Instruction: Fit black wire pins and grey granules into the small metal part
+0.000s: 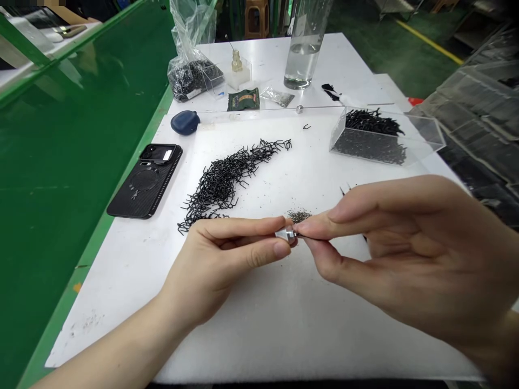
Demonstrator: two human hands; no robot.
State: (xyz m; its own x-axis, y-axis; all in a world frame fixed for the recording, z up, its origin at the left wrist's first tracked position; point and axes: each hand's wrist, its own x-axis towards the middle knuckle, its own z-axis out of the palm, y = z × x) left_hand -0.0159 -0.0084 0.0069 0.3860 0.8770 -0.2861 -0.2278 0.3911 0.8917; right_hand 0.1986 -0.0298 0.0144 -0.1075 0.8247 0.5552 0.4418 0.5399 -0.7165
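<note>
Well, going from left to right, we had a phone in a black ribbed case [144, 181] lying left of the long drift of bent black wire pieces [231, 181], and a navy earbud case [185, 122] beyond the drift's upper left side. All of it sat on a white foam sheet [251, 346]. The left hand [219, 270] was below the drift, its thumb and forefinger closed firmly on a small silver metal part [286, 234]. We placed that part right of the drift's lower end, held above the sheet and just nearer us than a little heap of dark grit [299, 216]. It looked like a short, bright, machined piece, too small for us to read any detail, and we judged it stiff, light and smooth, so liable to slip from bare fingertips. Its sides offered the safest hold, pinched between the finger pads, since there was so little of it to take. The right hand [405, 254] was on the far right, thumb and forefinger pinched at the part's other end; we could not tell whether they gripped anything finer there. Right of the drift stood a clear acrylic box [373, 138] holding more black wire pieces.
</note>
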